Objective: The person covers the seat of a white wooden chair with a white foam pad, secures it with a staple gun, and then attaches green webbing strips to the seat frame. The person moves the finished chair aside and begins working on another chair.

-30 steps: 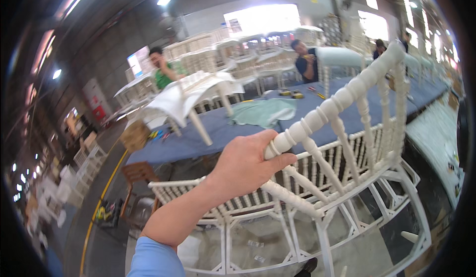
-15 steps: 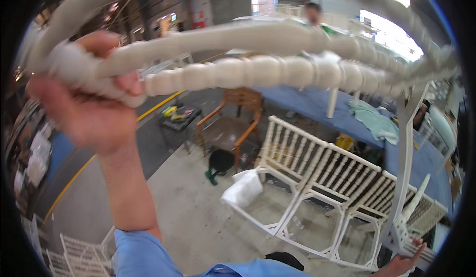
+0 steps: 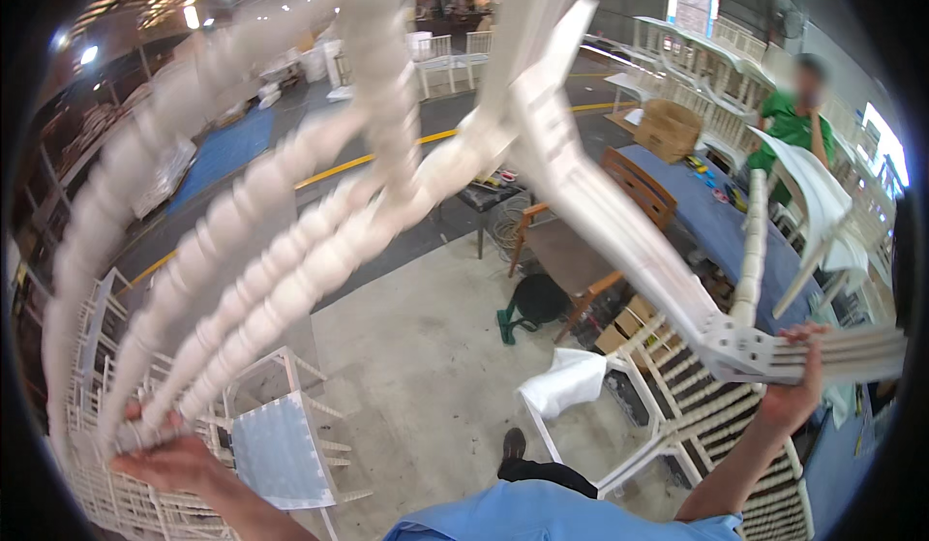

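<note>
A cream-white chair frame (image 3: pixel 629 236) with beaded, turned spindles is lifted in front of me, tilted and smeared by motion on its left side. My left hand (image 3: pixel 179 465) is closed round its lower-left part, where the beaded spindles (image 3: pixel 281 294) come together. On the right, the fingers of my right hand (image 3: pixel 795 378) wrap round a flat rail (image 3: pixel 852 355) of the same frame, beside a corner piece with small holes (image 3: pixel 740 343). A beaded leg (image 3: pixel 753 251) rises from that corner.
Beside my left arm stands a white chair with a grey-white seat (image 3: pixel 285 444). More spindled frames (image 3: pixel 697 425) and a white cloth (image 3: pixel 563 383) are low at the right. Beyond are a brown armchair (image 3: pixel 571 241), a blue-covered table (image 3: pixel 677 188) and a person in green (image 3: pixel 795 120).
The chair frame has swung round, and my left hand on it has come down from the upper left to the lower left. My right hand has risen with its rail; the view has turned.
</note>
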{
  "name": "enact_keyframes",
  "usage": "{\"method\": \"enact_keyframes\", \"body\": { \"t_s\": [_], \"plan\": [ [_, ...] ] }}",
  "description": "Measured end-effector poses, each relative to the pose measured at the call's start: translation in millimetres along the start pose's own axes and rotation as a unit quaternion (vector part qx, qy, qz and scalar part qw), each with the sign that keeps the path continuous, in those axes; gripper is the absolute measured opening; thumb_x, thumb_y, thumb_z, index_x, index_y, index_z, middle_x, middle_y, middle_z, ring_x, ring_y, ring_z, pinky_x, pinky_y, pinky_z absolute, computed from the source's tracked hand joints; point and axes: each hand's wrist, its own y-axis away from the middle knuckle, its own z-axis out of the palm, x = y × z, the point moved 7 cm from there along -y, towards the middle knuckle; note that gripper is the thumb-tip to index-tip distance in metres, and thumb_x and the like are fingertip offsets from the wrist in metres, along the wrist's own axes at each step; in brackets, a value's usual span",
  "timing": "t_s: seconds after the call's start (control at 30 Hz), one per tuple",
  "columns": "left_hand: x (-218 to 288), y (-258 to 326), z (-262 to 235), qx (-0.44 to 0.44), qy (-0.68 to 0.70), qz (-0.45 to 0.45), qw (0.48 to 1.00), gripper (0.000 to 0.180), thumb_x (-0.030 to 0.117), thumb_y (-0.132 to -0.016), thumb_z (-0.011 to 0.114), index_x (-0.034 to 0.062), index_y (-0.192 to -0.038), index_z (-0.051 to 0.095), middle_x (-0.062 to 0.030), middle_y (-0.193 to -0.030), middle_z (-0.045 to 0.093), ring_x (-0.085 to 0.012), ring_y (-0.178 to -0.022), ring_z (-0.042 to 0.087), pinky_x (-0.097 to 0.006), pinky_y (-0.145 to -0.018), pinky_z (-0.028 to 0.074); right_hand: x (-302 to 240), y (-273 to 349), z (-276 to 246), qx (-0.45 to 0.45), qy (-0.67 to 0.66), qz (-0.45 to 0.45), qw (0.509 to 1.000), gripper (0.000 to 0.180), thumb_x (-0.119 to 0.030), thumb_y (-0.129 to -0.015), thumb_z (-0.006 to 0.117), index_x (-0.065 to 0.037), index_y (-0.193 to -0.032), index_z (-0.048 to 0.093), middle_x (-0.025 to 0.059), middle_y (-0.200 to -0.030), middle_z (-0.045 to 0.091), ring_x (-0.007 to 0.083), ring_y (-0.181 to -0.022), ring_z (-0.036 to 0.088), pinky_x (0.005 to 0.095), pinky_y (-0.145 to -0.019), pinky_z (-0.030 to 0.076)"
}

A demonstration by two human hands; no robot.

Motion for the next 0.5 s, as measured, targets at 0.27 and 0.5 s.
{"method": "enact_keyframes", "body": {
  "t_s": [0.27,0.5],
  "plan": [
    [-39.5,43.5,-64.6,0.094,-0.32,-0.137,0.933,0.066,0.064,-0.11,0.048,0.0033,-0.13,0.065,-0.0041,-0.104,0.067,-0.0104,-0.069,0.057,-0.027,-0.057,0.044,319.0,-17.5,177.2,-0.098,0.138,0.269,0.948,0.04,-0.004,-0.082,0.078,-0.003,-0.118,0.062,0.0048,-0.093,0.063,0.0183,-0.08,0.064,0.0337,-0.073,0.051],
    [-174.9,38.3,-81.1,-0.087,-0.509,-0.228,0.826,0.056,0.049,-0.116,0.046,-0.0019,-0.114,0.068,-0.0069,-0.081,0.064,-0.0121,-0.063,0.058,-0.028,-0.053,0.045,590.5,91.6,249.0,-0.172,0.26,0.493,0.812,0.034,-0.003,-0.079,0.084,-0.002,-0.107,0.064,0.005,-0.088,0.065,0.0162,-0.074,0.061,0.0332,-0.069,0.048]
  ]
}}
